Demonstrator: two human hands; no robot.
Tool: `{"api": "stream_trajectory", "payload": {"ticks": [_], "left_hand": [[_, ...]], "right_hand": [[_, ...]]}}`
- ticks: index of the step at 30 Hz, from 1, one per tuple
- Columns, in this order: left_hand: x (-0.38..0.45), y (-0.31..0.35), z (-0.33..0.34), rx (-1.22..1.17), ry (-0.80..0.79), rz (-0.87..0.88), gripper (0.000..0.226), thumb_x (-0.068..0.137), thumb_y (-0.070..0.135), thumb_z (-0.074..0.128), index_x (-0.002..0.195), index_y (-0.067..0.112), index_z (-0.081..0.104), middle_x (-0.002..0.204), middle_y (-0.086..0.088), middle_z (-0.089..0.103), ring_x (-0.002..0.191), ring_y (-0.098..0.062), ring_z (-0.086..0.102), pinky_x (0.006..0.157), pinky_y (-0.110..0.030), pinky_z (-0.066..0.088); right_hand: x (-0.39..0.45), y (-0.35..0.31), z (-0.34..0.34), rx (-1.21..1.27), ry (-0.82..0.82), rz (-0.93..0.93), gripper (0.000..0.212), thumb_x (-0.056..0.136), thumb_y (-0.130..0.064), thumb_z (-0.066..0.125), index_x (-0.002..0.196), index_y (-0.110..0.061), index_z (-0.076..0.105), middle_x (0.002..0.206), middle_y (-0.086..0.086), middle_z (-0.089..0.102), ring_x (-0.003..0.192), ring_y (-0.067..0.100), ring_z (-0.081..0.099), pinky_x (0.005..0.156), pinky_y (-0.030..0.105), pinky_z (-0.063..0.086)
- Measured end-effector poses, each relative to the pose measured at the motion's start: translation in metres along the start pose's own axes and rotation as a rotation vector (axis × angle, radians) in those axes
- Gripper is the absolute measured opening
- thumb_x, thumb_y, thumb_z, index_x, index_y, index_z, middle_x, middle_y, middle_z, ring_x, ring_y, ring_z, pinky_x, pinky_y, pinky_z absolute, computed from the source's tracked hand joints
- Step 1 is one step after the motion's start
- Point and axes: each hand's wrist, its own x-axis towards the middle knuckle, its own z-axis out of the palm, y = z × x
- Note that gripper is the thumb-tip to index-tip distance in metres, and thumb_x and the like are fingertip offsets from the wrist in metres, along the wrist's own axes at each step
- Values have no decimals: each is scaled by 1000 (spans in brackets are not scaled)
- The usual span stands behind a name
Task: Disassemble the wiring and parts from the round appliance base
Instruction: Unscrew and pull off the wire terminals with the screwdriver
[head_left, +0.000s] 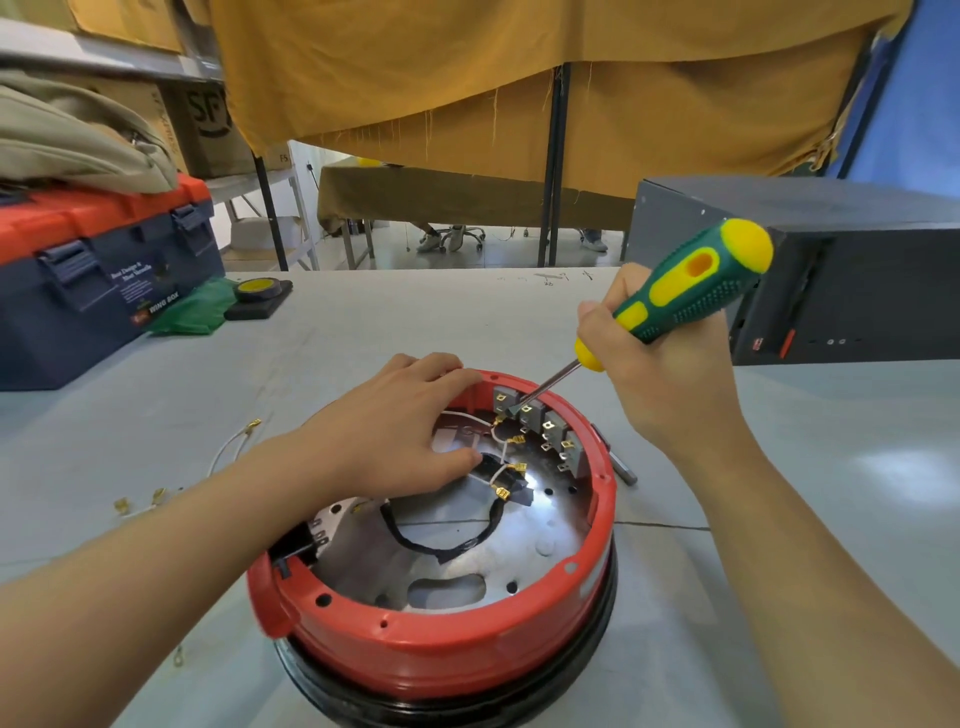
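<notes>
1. Round red appliance base sitting open side up on the grey table, near its front edge, with a black ring beneath.
2. Right hand clenched around the green-and-yellow screwdriver, shaft slanting down and left, tip at a brass terminal by the grey switch blocks along the far inner wall.
3. Left hand resting on the far rim, fingers spread and loose over the white wires; whether any wire is pinched, cannot tell.
4. Likely step: prying a spade connector off its tab. Best done by keeping the tip low against the brass, levering in small motions, and steadying the base with the left hand.
5. Worth pulling on the connector, not the wire, to avoid tearing the crimp.
6. Risk: tip slipping toward the left fingertips just beside it.
7. Black sleeved cable looping across the metal floor, not yet freed.
8. Loose white wires with brass ends lying on the table left of the base.
9. Readable writing: "WING BOX" on the blue-and-red toolbox; large letters "SF" on a cardboard box. Smaller print on the toolbox too blurred to read.
</notes>
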Motion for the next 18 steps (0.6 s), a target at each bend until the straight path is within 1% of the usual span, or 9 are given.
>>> {"api": "stream_trajectory", "payload": {"ticks": [1, 3, 7, 9, 12, 14, 15, 17, 18], "left_hand": [[1, 0, -1, -9, -3, 5, 74, 77, 60, 43, 143, 30, 30, 143, 8, 35, 123, -18, 37, 104, -28, 31], [3, 0, -1, -27, -6, 12, 72, 76, 60, 45, 141, 32, 32, 141, 9, 36, 120, -17, 39, 102, -27, 33], [4, -2, 2, -41, 20, 25, 65, 81, 55, 53, 139, 32, 34, 139, 10, 39, 116, -18, 41, 100, -27, 35], [3, -2, 5, -34, 46, 22, 64, 82, 52, 54, 139, 31, 34, 140, 10, 38, 117, -18, 40, 100, -27, 34], [0, -2, 9, -28, 83, 14, 63, 83, 51, 52, 140, 32, 34, 143, 11, 36, 122, -18, 37, 102, -28, 33], [-1, -1, 10, -32, 99, 14, 60, 85, 49, 52, 140, 32, 34, 143, 11, 37, 123, -18, 37, 102, -29, 33], [0, -1, 10, -33, 102, 14, 58, 85, 49, 52, 139, 32, 35, 142, 10, 37, 123, -18, 37, 102, -29, 33], [0, -1, 9, -35, 97, 20, 55, 85, 47, 52, 135, 32, 38, 140, 9, 39, 123, -19, 37, 102, -31, 34], [0, -1, 9, -38, 92, 25, 52, 85, 47, 53, 133, 32, 40, 139, 8, 39, 122, -19, 37, 102, -32, 34]], "right_hand": [[-1, 0, 0, -19, -7, -3, 30, 77, -21, 58, 58, 0, 48, 58, 23, 52, 58, 33, 54, 55, 35, 49], [-2, -2, 1, -53, -17, -10, 30, 76, -24, 57, 57, -3, 48, 57, 23, 53, 58, 36, 54, 57, 40, 49], [-4, -5, 2, -115, -45, -30, 27, 76, -28, 57, 55, -16, 45, 55, 18, 54, 56, 29, 53, 57, 36, 49], [-5, -5, 2, -126, -78, -45, 27, 77, -28, 57, 56, -15, 47, 56, 18, 55, 55, 27, 52, 56, 34, 48], [-3, -4, 0, -120, -116, -57, 29, 78, -26, 58, 60, -5, 51, 59, 21, 56, 57, 28, 53, 56, 34, 47], [-2, -4, -2, -128, -141, -76, 30, 78, -24, 58, 62, 0, 53, 59, 21, 56, 56, 26, 53, 54, 30, 46], [-2, -4, -2, -136, -159, -92, 29, 78, -23, 59, 63, 0, 53, 58, 18, 56, 54, 21, 52, 52, 25, 44], [-2, -5, -3, -130, -210, -123, 22, 79, -19, 60, 62, -8, 52, 55, 5, 53, 52, 11, 50, 52, 12, 37], [-3, -6, -3, -125, -234, -138, 20, 79, -17, 60, 62, -12, 50, 54, -2, 51, 51, 7, 48, 52, 8, 35]]}}
